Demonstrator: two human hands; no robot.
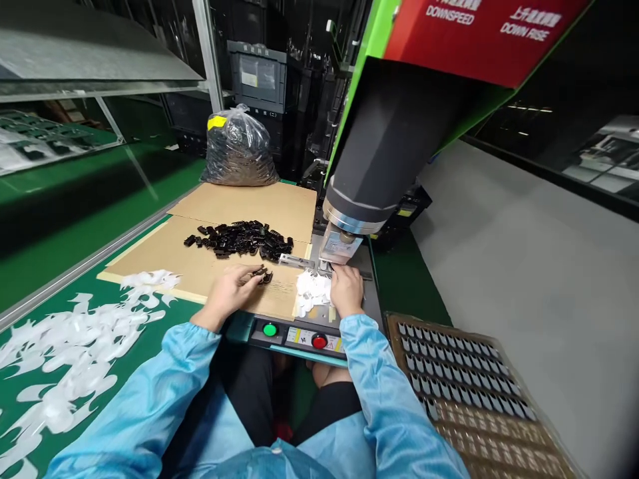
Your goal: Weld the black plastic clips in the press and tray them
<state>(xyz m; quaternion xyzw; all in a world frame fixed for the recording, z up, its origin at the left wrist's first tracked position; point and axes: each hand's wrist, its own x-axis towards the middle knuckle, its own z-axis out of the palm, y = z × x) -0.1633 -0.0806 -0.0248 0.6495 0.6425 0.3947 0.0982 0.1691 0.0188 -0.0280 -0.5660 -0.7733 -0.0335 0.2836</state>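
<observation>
My left hand (230, 291) is over the cardboard, its thumb and fingertips pinched on a small black plastic part (264, 275). Just beyond it lies a loose pile of similar black parts (242, 238). My right hand (347, 291) is at the metal fixture (298, 261), fingertips directly below the metal head (340, 245) of a press-like machine. Its fingers are curled together, and what they hold there is hidden. Between my hands, small white film pieces (313, 291) are heaped on the machine's base.
Green (270, 329) and red (319, 341) buttons sit on the machine's front edge. White scraps (74, 352) spread across the green table at left. A tray (459, 366) with rows of dark parts is at lower right. A filled plastic bag (239, 148) stands behind the cardboard (200, 266).
</observation>
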